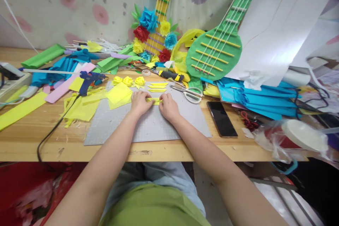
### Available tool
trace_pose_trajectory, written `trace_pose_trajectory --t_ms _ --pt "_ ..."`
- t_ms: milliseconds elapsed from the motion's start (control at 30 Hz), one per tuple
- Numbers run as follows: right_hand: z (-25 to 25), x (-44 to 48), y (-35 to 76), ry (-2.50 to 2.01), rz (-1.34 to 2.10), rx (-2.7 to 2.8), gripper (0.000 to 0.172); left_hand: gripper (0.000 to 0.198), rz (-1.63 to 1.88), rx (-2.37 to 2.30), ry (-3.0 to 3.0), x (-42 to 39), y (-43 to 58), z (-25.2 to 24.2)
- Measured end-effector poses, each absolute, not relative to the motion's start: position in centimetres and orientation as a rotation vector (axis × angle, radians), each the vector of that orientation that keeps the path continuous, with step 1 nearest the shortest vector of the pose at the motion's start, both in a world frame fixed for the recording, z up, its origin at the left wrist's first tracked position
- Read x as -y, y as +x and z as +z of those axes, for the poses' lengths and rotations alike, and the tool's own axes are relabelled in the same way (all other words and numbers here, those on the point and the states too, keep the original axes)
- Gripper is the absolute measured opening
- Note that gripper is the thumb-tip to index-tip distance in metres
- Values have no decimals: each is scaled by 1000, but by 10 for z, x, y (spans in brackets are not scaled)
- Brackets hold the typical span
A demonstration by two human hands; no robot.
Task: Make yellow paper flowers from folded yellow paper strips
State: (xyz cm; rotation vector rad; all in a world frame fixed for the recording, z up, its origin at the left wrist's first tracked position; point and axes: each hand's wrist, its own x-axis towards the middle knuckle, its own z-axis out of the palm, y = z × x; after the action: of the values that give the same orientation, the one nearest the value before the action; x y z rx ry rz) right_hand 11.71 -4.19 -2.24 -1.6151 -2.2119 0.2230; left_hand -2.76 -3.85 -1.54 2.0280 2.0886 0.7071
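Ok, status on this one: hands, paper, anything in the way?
Both pinching: left hand and right hand on yellow paper strip. Strip down on grey cutting mat. Scissors and phone lie to the right, apart.

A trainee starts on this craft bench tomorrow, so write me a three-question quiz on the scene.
1. True or false: the blue glue gun lies left of the grey cutting mat.
2. What do the left hand and right hand hold between them? A yellow paper strip; B scissors; C tape roll.
3. Fill in: the dark smartphone lies to the ____ of the cutting mat.
Key: 1 true; 2 A; 3 right.
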Motion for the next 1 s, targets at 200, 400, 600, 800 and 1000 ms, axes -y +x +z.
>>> trace_pose_trajectory --t_ms 200,400,600,800,1000 --pt "-25 39 120 -1537 368 2074 32 6 767 -1833 2055 44 -34 -12" --pt "-27 38 124 -1461 434 2097 17 11 753 -1784 2138 47 -35 -13" --pt "-21 41 124 -1423 450 2145 15 12 704 -1821 2183 50 -35 -14" --pt "-23 33 125 -1578 358 2069 21 13 723 -1850 2189 49 -36 -18" --pt "-23 36 125 -1563 382 2101 21 28 742 -1827 2142 50 -35 -17"
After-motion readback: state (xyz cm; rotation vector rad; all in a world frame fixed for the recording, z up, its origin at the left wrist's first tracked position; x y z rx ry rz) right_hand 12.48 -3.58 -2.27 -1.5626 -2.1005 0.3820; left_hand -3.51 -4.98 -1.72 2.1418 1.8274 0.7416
